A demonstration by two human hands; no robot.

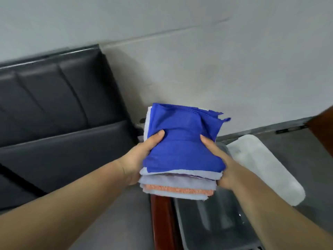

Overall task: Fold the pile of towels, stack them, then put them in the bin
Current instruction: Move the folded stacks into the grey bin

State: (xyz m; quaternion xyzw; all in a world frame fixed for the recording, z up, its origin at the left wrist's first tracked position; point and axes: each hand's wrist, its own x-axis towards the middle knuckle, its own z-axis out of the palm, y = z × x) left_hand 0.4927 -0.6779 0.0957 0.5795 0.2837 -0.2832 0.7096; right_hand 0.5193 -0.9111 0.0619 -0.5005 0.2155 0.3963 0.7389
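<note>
Left hand (138, 159) and right hand (219, 159), both gripping towel stack (182, 141)

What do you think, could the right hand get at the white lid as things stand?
Probably not right now: the right hand grips the stack together with the left hand. The lid lies close beside it with nothing between, so once the stack is set down it should reach easily.

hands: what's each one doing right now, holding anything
Left hand: grips the left side of the towel stack, thumb on top.
Right hand: grips the right side of the same stack, thumb on top.
</note>
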